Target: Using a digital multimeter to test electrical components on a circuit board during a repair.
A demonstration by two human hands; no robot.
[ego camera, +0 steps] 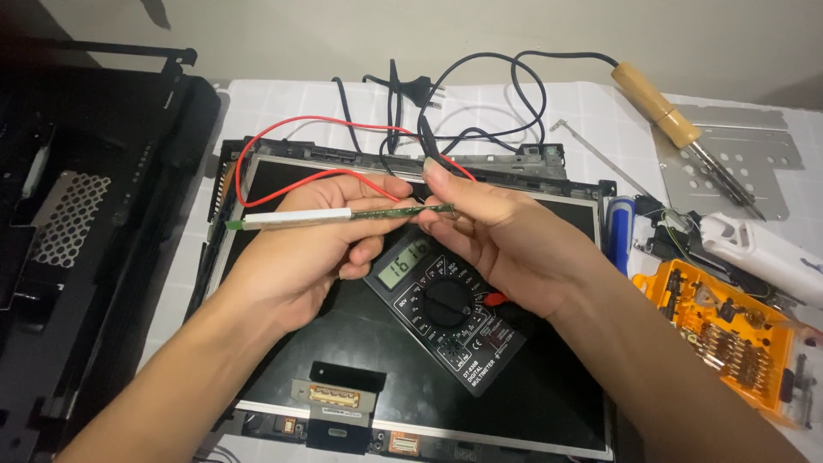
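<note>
My left hand [300,249] grips a long thin green circuit strip [343,214], partly wrapped in white tape, held level above a bare laptop screen panel [549,403]. The fingers of my right hand [506,240] pinch the strip's right end and also hold a black probe [429,141] upright against it. A red lead [283,184] loops from the left to the hands. A black digital multimeter [446,313] lies on the panel below both hands, its display lit.
A wooden-handled soldering iron [677,129] rests on a perforated metal plate [754,154] at the back right. An orange screwdriver bit case [737,334] and a white tool [763,249] sit right. A black laptop chassis [77,223] lies left.
</note>
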